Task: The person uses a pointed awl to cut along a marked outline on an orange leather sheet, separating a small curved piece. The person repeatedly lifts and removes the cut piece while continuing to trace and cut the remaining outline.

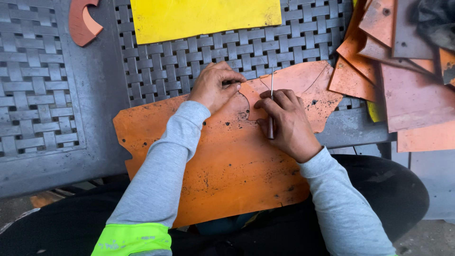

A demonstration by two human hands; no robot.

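Here, orange offcuts (398,71) and a yellow sheet (204,16) flank both hands.

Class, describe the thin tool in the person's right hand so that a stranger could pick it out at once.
Start at the large orange sheet lying across the grey woven table. Near its top edge the right hand grips a slim tool, beside the left hand pressing the sheet. It alone is a thin metal spike with a dark handle, standing up among flat sheets.
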